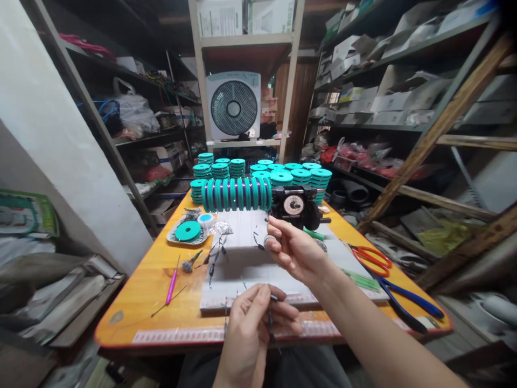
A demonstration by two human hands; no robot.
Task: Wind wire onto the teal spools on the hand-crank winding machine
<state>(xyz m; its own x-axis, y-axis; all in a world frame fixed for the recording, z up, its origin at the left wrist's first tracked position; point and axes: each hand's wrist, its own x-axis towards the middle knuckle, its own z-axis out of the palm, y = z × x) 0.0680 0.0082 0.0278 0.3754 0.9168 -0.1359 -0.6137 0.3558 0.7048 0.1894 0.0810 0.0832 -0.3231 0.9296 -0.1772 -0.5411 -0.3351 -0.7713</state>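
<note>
My left hand [251, 322] is low over the board's front edge, thumb and forefinger pinched on a thin dark strand [271, 321] that hangs below the fingers. My right hand [297, 250] is higher, just under the winder, with its fingertips closed; only a tiny dark tip shows at them. A row of teal foam spools [237, 194] sits sideways on the shaft of a black winder [294, 210] with a round dial. Fine lines run down from the spools. Small dark rigs [212, 269] lie on the white board [238, 258], left of my hands.
Stacked teal spools [301, 177] stand along the table's back. A tray [186, 236] with a teal disc and a magenta-handled tool [172, 283] lie left. Orange-handled scissors [374, 260] and blue-handled pliers [407, 302] lie right. A box fan [233, 108] stands behind.
</note>
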